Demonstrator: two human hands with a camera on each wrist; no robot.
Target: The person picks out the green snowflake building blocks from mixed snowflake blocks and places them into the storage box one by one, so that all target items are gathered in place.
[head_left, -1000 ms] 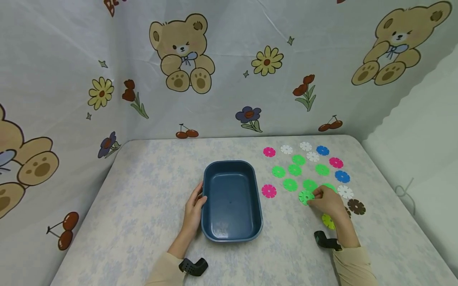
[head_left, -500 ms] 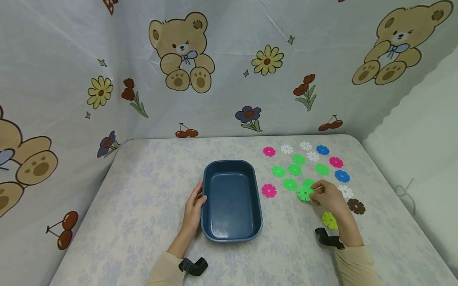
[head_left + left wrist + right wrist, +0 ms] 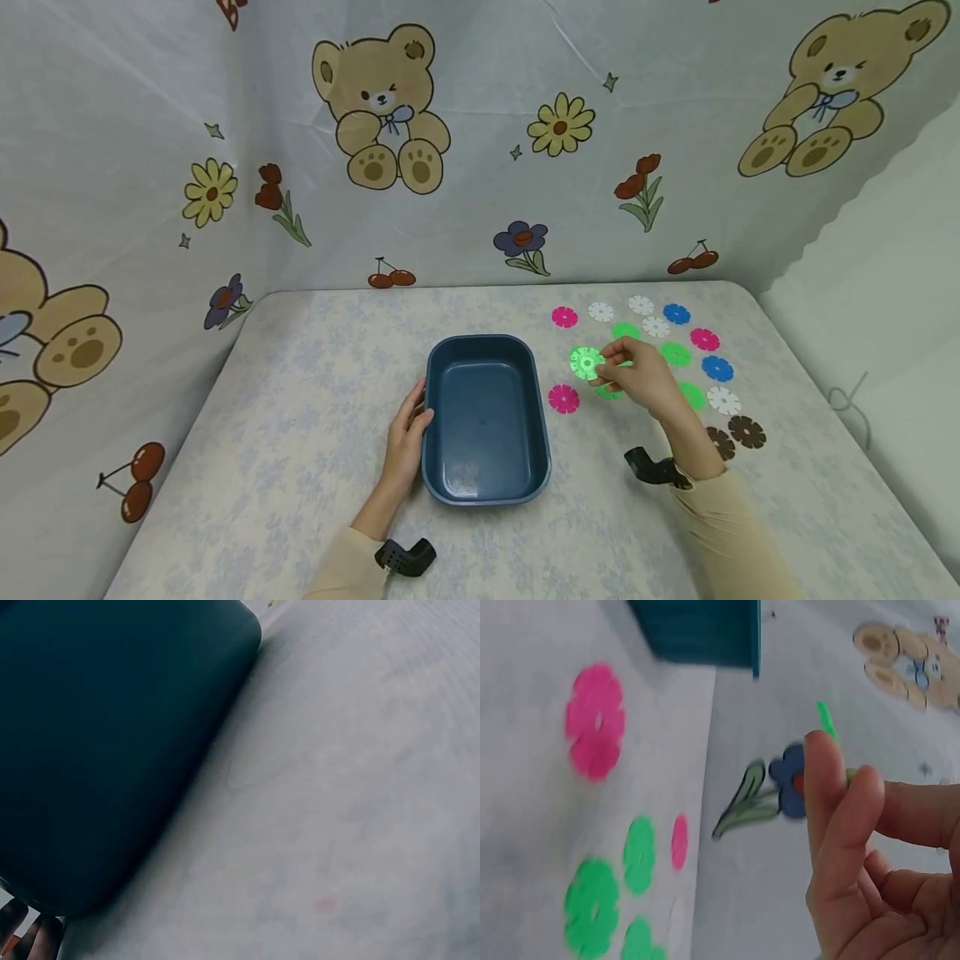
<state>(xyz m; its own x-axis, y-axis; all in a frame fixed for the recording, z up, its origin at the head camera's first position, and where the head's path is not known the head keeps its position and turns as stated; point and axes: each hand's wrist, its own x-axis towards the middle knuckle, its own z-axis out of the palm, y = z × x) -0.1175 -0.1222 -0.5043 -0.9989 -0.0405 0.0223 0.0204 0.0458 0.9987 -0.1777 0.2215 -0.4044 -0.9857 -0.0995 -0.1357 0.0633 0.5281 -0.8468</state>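
Watching this one from my desk over the three camera feeds. The right hand (image 3: 637,371) has a green disc (image 3: 585,362) pinched between thumb and fingers, out at the left edge of the spread. My read is we're in the picking-up step, and the green ones look like the pick. Seems lifted off the table (image 3: 322,400) too, going by the right wrist view. It's hovering around the other green discs (image 3: 676,354), a bit right of the blue bin (image 3: 483,433), so not inside it.

Left hand (image 3: 405,442) sits along the bin's left side, thumb by the rim. I'd guess it's steadying it, but I honestly can't tell whether the fingers grip or just lean there.

If the bin's where these end up, the next move calls for a short sideways carry over the near rim and a clean let-go. If it's another green first, the pinch has to make room without dropping this one.

Looks-wise: flat, thin, bright green, notched all round like a little cog, paler marks towards the middle. Edge-on at the wrist it's barely a sliver. Can't tell if it's one disc or a couple overlapping. Pink discs (image 3: 564,398), white discs (image 3: 723,401), blue discs (image 3: 717,368) and brown discs (image 3: 747,432) lie around it.
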